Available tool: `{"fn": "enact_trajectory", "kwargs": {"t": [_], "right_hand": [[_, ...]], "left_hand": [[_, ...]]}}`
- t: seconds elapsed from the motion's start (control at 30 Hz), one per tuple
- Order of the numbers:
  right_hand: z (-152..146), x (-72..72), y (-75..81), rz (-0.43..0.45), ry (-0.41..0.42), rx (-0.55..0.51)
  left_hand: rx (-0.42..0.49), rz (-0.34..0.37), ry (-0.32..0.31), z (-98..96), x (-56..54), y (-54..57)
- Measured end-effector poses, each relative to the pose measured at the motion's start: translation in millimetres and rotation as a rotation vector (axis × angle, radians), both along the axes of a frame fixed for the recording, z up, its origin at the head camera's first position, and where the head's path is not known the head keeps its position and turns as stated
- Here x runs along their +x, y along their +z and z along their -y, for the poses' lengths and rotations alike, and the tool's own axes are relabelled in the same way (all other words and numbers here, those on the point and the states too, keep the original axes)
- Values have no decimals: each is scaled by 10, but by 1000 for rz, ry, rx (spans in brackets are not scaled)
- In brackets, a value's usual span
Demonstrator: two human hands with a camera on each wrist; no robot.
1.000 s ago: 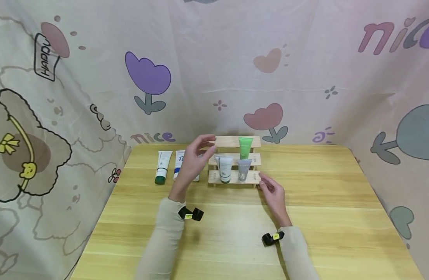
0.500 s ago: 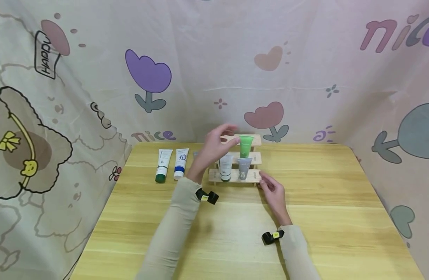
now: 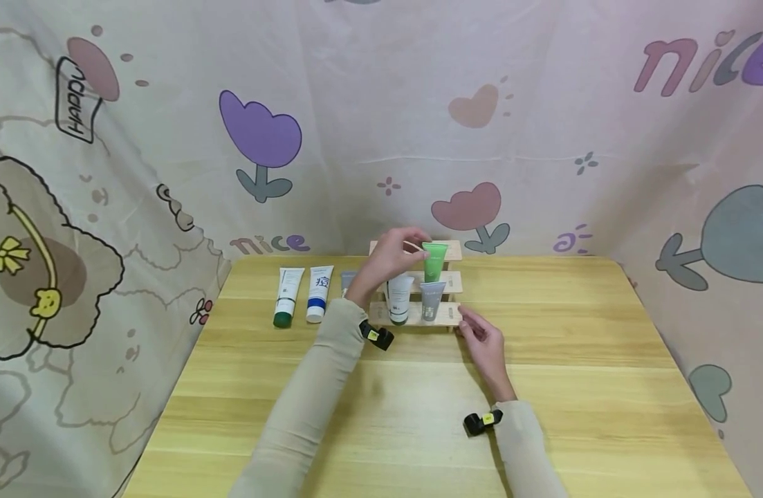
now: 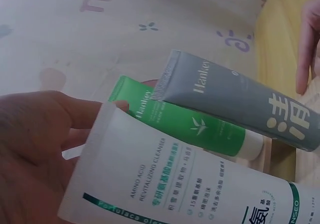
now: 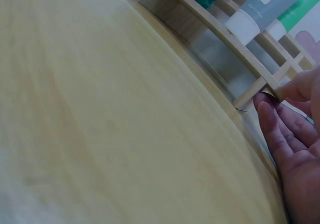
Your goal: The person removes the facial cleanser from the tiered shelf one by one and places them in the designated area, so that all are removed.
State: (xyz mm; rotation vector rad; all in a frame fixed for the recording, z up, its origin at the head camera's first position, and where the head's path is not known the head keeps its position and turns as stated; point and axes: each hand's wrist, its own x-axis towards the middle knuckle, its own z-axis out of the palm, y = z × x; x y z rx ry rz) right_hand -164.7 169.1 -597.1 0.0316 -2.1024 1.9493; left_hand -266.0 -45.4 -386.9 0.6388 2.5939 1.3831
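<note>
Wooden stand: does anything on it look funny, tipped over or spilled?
Nothing stands out. The white cleanser tube and gray Hankey tube stand cap-down on the front step, the green Hankey tube on the middle step, and no spill shows.

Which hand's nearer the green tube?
Left. The left hand is at the upper end of the green tube; grip unclear. The right hand is lower and farther off, holding the near right corner of the wooden rack.

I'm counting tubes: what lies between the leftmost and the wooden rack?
The head view shows a blue-banded tube, then, beside the rack, a gray tube partly hidden by the left arm.
</note>
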Motion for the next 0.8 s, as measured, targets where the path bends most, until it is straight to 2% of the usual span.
{"fn": "enact_trajectory", "kwargs": {"t": [0.27, 0.43, 0.53, 0.67, 0.8], "right_hand": [[-30, 5, 37, 52, 11, 18], [-14, 88, 231, 67, 23, 5], [13, 126, 346, 60, 32, 13], [28, 124, 353, 56, 36, 17], [25, 126, 340, 49, 29, 14]], "left_hand": [[-78, -3, 53, -60, -8, 3], [-109, -59, 69, -87, 9, 5], [-90, -86, 95, -77, 7, -2], [-28, -106, 147, -37, 1, -4], [96, -126, 168, 16, -12, 25]]}}
